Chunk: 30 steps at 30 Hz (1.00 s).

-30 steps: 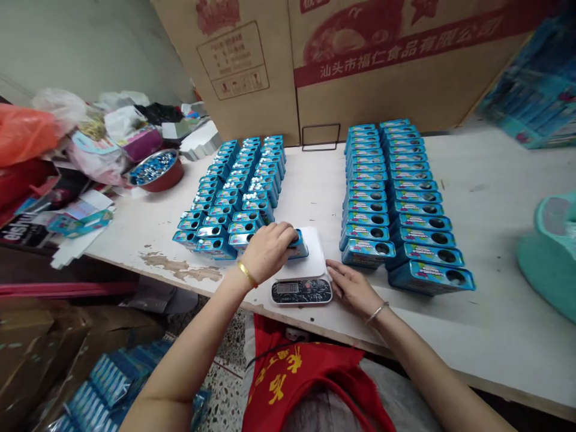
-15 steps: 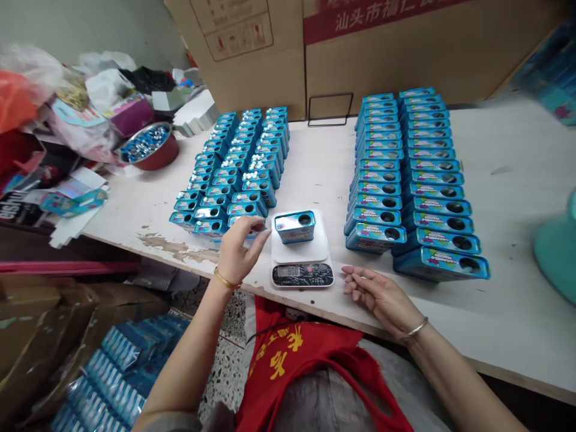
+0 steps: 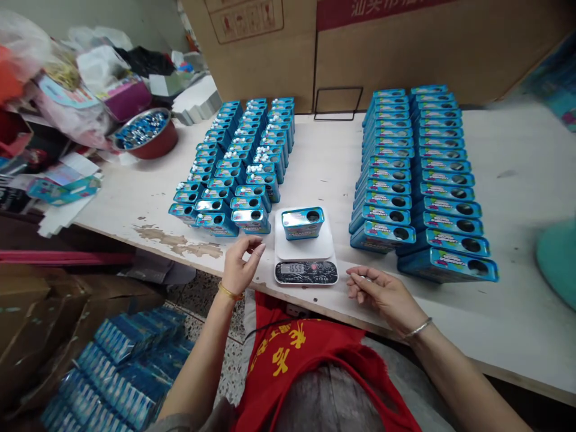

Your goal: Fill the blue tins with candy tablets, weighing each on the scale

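Note:
A blue tin (image 3: 300, 228) with a round hole in its top stands upright on a white digital kitchen scale (image 3: 303, 249). Digits show on the scale's display, too blurred to read surely. My left hand (image 3: 240, 264) hovers left of the scale, loosely curled, thumb and forefinger a little apart, with nothing visible between them. Right of the scale, my right hand (image 3: 382, 297) is closed, its thumb against the curled fingers; whatever it may hold is hidden. Ahead of my left hand stand rows of blue tins (image 3: 251, 221), several with small white balls on top.
Two more rows of blue tins (image 3: 382, 237) stand at the right. A cardboard box (image 3: 405, 54) and a black wire stand (image 3: 337, 114) are behind. A red bowl (image 3: 155, 144) of small shiny blue pieces sits at the left. A teal container (image 3: 558, 261) is at the far right.
My left hand has drawn back from the front tin of the left rows toward the table's near edge. The scale's digits have changed. My right hand stays almost still.

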Each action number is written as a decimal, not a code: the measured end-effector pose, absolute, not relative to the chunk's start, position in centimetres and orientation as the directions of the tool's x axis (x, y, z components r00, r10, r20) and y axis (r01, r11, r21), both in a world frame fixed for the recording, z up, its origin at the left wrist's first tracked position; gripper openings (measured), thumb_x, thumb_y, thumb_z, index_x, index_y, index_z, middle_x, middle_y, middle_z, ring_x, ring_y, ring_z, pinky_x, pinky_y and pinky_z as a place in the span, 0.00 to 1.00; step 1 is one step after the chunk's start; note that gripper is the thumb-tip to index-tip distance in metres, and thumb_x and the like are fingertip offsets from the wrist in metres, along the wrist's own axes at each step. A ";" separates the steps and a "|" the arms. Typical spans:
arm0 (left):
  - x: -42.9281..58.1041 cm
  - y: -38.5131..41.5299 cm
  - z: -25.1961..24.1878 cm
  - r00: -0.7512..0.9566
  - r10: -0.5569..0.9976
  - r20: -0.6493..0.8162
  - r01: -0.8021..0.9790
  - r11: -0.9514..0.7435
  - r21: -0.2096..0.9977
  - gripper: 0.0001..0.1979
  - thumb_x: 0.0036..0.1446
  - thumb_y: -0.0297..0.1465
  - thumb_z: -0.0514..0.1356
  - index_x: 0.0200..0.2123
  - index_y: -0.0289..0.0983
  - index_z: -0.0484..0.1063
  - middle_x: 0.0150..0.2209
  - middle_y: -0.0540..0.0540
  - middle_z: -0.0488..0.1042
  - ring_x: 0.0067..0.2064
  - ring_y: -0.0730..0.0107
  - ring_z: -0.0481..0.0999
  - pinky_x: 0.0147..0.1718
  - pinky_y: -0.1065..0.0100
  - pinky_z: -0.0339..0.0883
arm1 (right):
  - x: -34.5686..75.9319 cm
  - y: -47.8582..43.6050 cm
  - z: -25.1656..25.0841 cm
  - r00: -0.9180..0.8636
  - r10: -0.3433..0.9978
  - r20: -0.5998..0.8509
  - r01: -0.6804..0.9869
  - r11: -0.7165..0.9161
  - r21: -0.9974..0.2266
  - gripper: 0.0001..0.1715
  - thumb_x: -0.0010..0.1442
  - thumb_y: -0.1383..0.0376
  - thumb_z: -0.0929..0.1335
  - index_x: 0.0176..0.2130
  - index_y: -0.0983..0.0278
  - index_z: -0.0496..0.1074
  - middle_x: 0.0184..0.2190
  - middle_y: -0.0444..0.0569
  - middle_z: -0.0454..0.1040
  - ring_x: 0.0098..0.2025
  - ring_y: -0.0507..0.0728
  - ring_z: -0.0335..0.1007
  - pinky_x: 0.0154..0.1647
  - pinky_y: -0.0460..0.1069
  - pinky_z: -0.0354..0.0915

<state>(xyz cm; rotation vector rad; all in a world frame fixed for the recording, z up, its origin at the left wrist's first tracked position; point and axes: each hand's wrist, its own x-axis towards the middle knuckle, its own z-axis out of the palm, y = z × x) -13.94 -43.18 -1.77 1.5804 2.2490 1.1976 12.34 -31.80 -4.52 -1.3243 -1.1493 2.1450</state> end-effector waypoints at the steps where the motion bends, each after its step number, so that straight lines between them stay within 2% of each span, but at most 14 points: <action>1: -13.9 -43.1 -1.8 -0.435 0.844 0.315 0.727 0.123 0.675 0.07 0.57 0.33 0.57 0.36 0.35 0.70 0.33 0.48 0.73 0.33 0.75 0.71 0.34 0.72 0.66 | 12.0 -31.6 -4.1 -0.486 0.686 -0.542 0.097 -0.574 -0.813 0.24 0.40 0.52 0.75 0.32 0.66 0.71 0.23 0.47 0.72 0.21 0.50 0.64 0.20 0.45 0.58; 7: -13.7 -42.7 -1.5 -0.427 0.841 0.332 0.724 0.098 0.683 0.06 0.57 0.32 0.56 0.35 0.35 0.70 0.31 0.48 0.73 0.32 0.75 0.70 0.33 0.71 0.65 | 8.6 -29.5 0.8 -0.548 0.792 -0.268 0.061 -0.282 -0.957 0.20 0.49 0.51 0.69 0.32 0.64 0.70 0.28 0.48 0.72 0.18 0.48 0.64 0.16 0.45 0.53; 9: -13.5 -42.4 -1.3 -0.421 0.842 0.339 0.716 0.080 0.693 0.07 0.57 0.32 0.57 0.38 0.35 0.69 0.32 0.48 0.72 0.33 0.74 0.70 0.34 0.71 0.65 | 7.5 -29.0 2.3 -0.571 0.792 -0.216 0.032 -0.241 -0.970 0.18 0.51 0.51 0.68 0.33 0.64 0.71 0.27 0.47 0.72 0.17 0.47 0.62 0.15 0.45 0.51; 11: -13.2 -41.7 -1.5 -0.400 0.849 0.345 0.698 0.039 0.715 0.14 0.55 0.33 0.60 0.44 0.36 0.67 0.36 0.46 0.72 0.37 0.72 0.71 0.35 0.70 0.66 | 6.6 -29.1 3.0 -0.605 0.756 -0.249 -0.006 -0.317 -0.948 0.17 0.50 0.53 0.69 0.33 0.63 0.71 0.26 0.45 0.71 0.17 0.47 0.61 0.15 0.44 0.51; 14: -12.5 -39.6 -2.2 -0.356 0.858 0.369 0.670 -0.041 0.741 0.33 0.48 0.36 0.65 0.56 0.37 0.57 0.48 0.39 0.68 0.47 0.65 0.70 0.41 0.65 0.68 | 5.8 -30.2 2.1 -0.638 0.657 -0.402 -0.080 -0.575 -0.814 0.14 0.50 0.55 0.70 0.31 0.64 0.72 0.25 0.45 0.70 0.21 0.47 0.63 0.17 0.42 0.54; 15: -12.4 -38.8 -2.4 -0.340 0.861 0.378 0.668 -0.061 0.741 0.35 0.48 0.37 0.65 0.56 0.37 0.55 0.50 0.38 0.67 0.49 0.63 0.69 0.43 0.64 0.67 | 5.6 -30.6 1.5 -0.636 0.622 -0.457 -0.108 -0.658 -0.745 0.14 0.50 0.56 0.70 0.30 0.65 0.72 0.25 0.46 0.71 0.22 0.48 0.64 0.18 0.42 0.57; 17: -12.0 -37.3 -2.5 -0.289 0.869 0.401 0.686 -0.104 0.720 0.29 0.50 0.36 0.63 0.54 0.36 0.58 0.48 0.39 0.69 0.48 0.63 0.71 0.44 0.62 0.68 | 5.4 -31.4 0.2 -0.630 0.548 -0.550 -0.157 -0.784 -0.601 0.13 0.52 0.57 0.69 0.30 0.65 0.72 0.26 0.48 0.71 0.25 0.49 0.67 0.21 0.43 0.62; 19: -11.8 -36.5 -2.0 -0.155 0.874 0.460 0.762 -0.190 0.619 0.18 0.55 0.32 0.58 0.49 0.37 0.62 0.45 0.42 0.72 0.46 0.64 0.72 0.43 0.61 0.68 | 5.2 -31.7 -0.7 -0.629 0.508 -0.588 -0.229 -0.845 -0.484 0.12 0.54 0.58 0.67 0.30 0.65 0.72 0.26 0.49 0.72 0.26 0.51 0.68 0.23 0.44 0.65; 20: -11.7 -36.4 -1.5 -0.057 0.863 0.502 0.814 -0.251 0.524 0.15 0.56 0.30 0.56 0.47 0.38 0.64 0.44 0.42 0.72 0.46 0.64 0.72 0.44 0.60 0.67 | 5.1 -31.7 -1.0 -0.623 0.511 -0.592 -0.281 -0.853 -0.441 0.11 0.55 0.59 0.66 0.30 0.64 0.72 0.27 0.49 0.72 0.27 0.52 0.69 0.25 0.45 0.66; 23: -11.4 -36.9 0.2 0.252 0.768 0.589 0.910 -0.395 0.126 0.11 0.55 0.25 0.55 0.43 0.40 0.67 0.46 0.44 0.73 0.50 0.62 0.70 0.49 0.55 0.63 | 4.4 -31.6 -1.1 -0.575 0.553 -0.602 -0.421 -0.832 -0.362 0.09 0.57 0.63 0.63 0.31 0.63 0.72 0.29 0.48 0.74 0.28 0.52 0.69 0.28 0.47 0.68; 25: -11.4 -37.5 1.1 0.365 0.715 0.596 0.908 -0.415 -0.058 0.09 0.55 0.25 0.56 0.40 0.41 0.68 0.43 0.46 0.75 0.48 0.65 0.72 0.50 0.57 0.63 | 3.7 -31.6 -0.9 -0.557 0.552 -0.620 -0.449 -0.829 -0.334 0.10 0.57 0.65 0.61 0.30 0.63 0.71 0.28 0.47 0.74 0.27 0.52 0.69 0.28 0.47 0.69; 27: -11.4 -38.1 1.5 0.405 0.701 0.587 0.903 -0.409 -0.135 0.09 0.55 0.25 0.57 0.39 0.43 0.69 0.42 0.49 0.76 0.46 0.68 0.73 0.49 0.59 0.64 | 3.0 -31.8 -0.9 -0.564 0.534 -0.630 -0.447 -0.839 -0.311 0.11 0.57 0.68 0.60 0.29 0.63 0.71 0.27 0.48 0.74 0.27 0.52 0.69 0.28 0.46 0.69; 30: -11.6 -38.6 1.3 0.372 0.718 0.589 0.922 -0.362 -0.140 0.10 0.55 0.25 0.57 0.39 0.45 0.69 0.42 0.50 0.76 0.47 0.69 0.73 0.49 0.60 0.64 | 2.4 -32.1 -0.9 -0.580 0.519 -0.628 -0.447 -0.847 -0.287 0.12 0.57 0.69 0.59 0.28 0.63 0.70 0.24 0.46 0.72 0.23 0.50 0.66 0.23 0.45 0.66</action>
